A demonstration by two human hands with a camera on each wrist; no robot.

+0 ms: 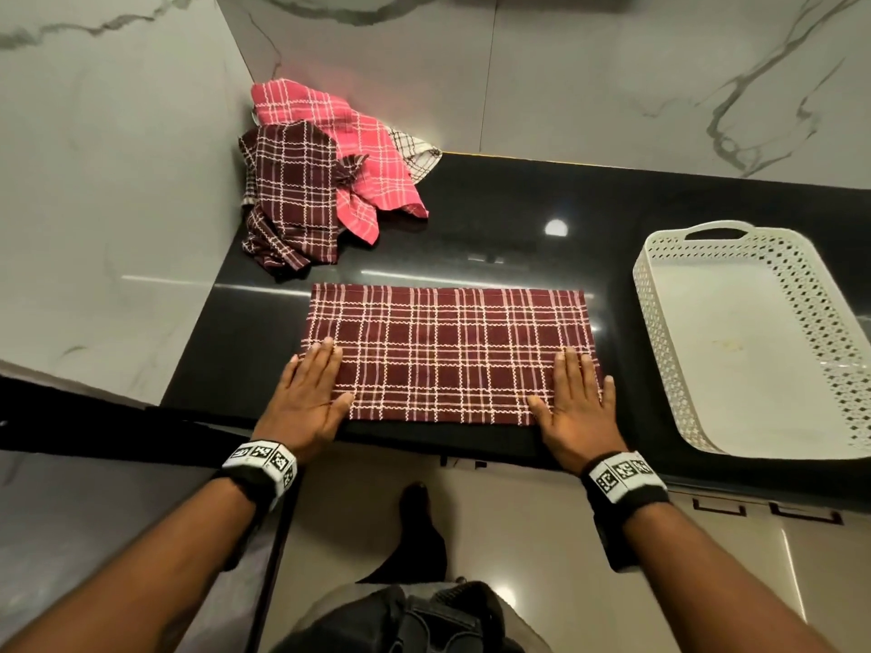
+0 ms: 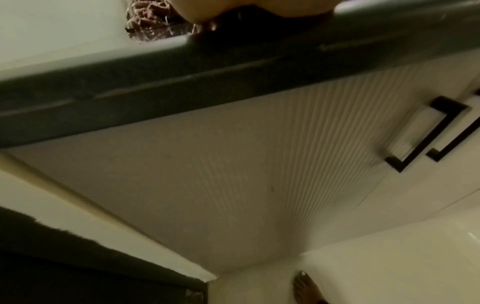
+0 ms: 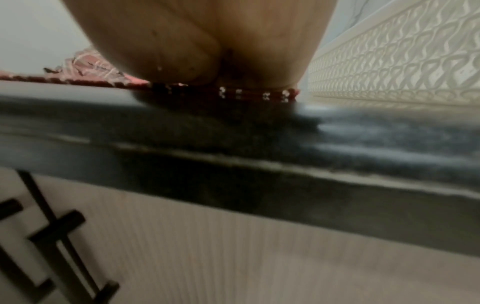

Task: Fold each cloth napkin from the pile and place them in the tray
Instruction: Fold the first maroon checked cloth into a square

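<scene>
A maroon plaid napkin lies flat as a wide rectangle near the front edge of the black counter. My left hand lies flat on its near left corner, fingers straight. My right hand lies flat on its near right corner in the same way. A pile of napkins, pink, maroon and white, sits crumpled in the far left corner. A white perforated tray with nothing in it stands at the right. In the right wrist view the palm rests on the napkin's edge, beside the tray wall.
Marble walls close off the counter at the left and back. Below the counter's front edge are ribbed cabinet doors with black handles. My foot stands on the light floor.
</scene>
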